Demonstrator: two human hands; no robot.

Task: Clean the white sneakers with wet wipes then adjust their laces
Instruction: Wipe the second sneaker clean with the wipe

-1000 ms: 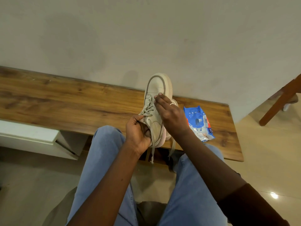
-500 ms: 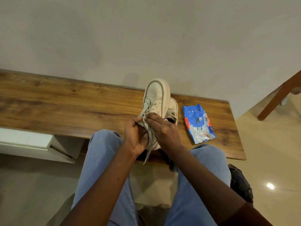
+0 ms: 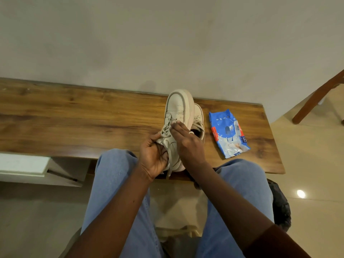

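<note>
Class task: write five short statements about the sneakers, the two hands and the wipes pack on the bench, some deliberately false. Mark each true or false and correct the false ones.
1. The left hand grips a sneaker. True.
2. The wipes pack lies left of the sneakers. False: it lies to their right, on the bench.
3. The right hand has its fingers on the laces. True.
4. The right hand holds a wet wipe. False: no wipe shows in either hand.
5. The second sneaker stands on the floor. False: it stands on the bench, behind the gripped one.
</note>
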